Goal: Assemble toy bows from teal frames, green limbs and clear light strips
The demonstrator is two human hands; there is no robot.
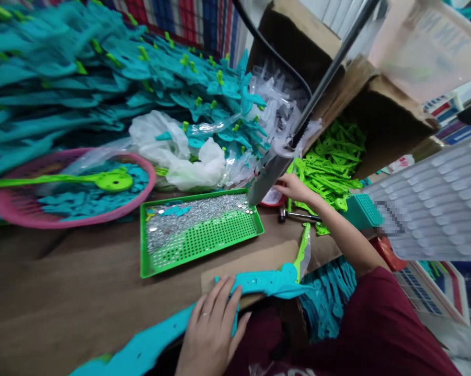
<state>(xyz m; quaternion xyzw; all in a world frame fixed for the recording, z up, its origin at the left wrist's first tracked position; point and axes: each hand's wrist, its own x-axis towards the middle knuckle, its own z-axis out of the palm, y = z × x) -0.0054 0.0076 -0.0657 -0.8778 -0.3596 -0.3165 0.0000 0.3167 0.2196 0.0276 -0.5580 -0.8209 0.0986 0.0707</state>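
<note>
A long turquoise plastic part (259, 282) with small holes lies across the table's near edge, a lime-green strip (303, 245) at its right end. My left hand (214, 318), wearing a ring, is over this part, fingers on top and thumb on the near side. Farther off, my right hand (294, 188) reaches into a small red-rimmed dish (272, 196) with whitish contents. Its fingers are drawn together there; whatever is between them cannot be made out. A green perforated tray (204, 240) of small silvery metal pieces stands left of the dish.
A pink basket (151, 180) of turquoise pieces stands left, before a high pile of turquoise parts (102, 78). A grey metal post (268, 175) rises beside the dish. A black-handled hammer (298, 215) lies near my right forearm. Lime-green parts (329, 162) spill from a cardboard box (392, 115).
</note>
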